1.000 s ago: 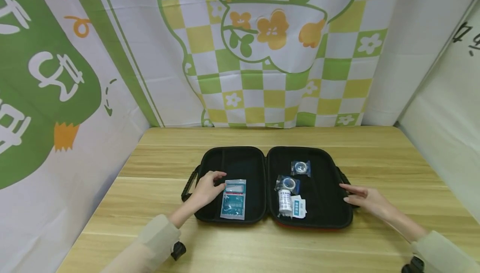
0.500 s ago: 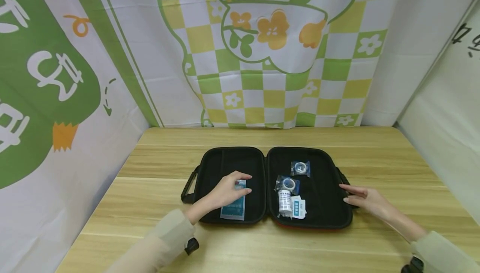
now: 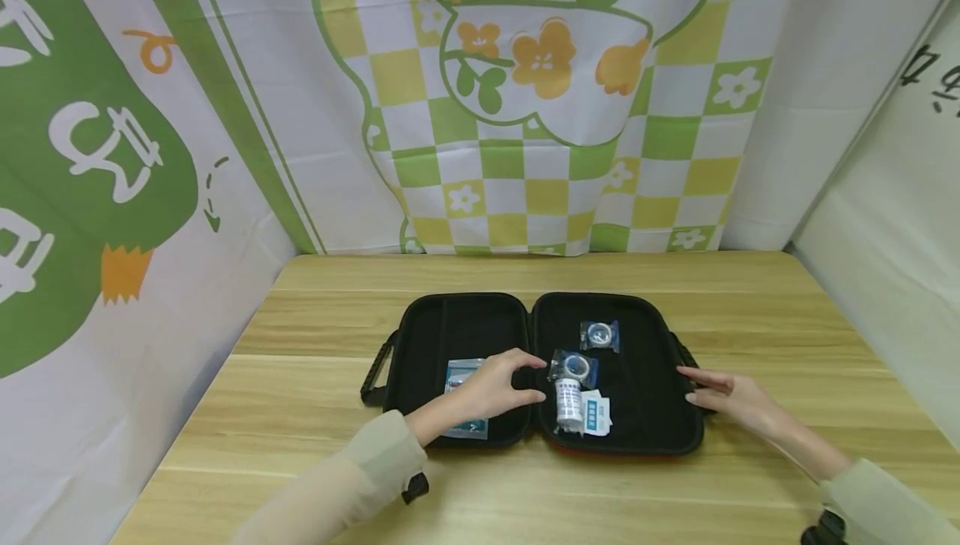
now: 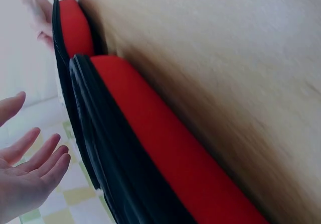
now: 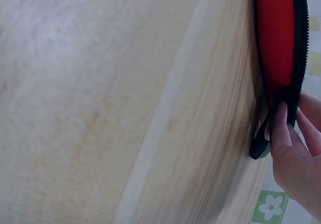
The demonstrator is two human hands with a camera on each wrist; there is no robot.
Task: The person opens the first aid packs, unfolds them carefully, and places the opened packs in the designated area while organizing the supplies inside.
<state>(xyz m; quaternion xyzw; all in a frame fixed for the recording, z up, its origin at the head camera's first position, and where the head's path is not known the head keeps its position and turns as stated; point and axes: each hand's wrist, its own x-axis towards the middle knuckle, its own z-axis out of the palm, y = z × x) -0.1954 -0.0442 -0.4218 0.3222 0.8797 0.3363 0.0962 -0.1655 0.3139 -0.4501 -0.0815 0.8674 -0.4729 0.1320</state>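
Observation:
A red zip case with a black lining lies unfolded in two halves. My left hand reaches over the case's left half, thumb and fingers apart, holding nothing, its fingertips near the hinge. Beneath that hand, partly hidden, lies a teal and clear packet. Close to the fingertips, in the right half, are a wrapped tape roll, a white cylinder with blue print and small white-and-blue packets. Farther back sits another wrapped tape roll. My right hand pinches the case's right edge by the handle.
A black handle sticks out from the case's left side. The wooden table ends at a printed cloth behind, with more cloth hanging at both sides.
My left hand has moved rightward from the left edge of the packet, across it, to the case's hinge. The right hand has stayed at the case's right edge.

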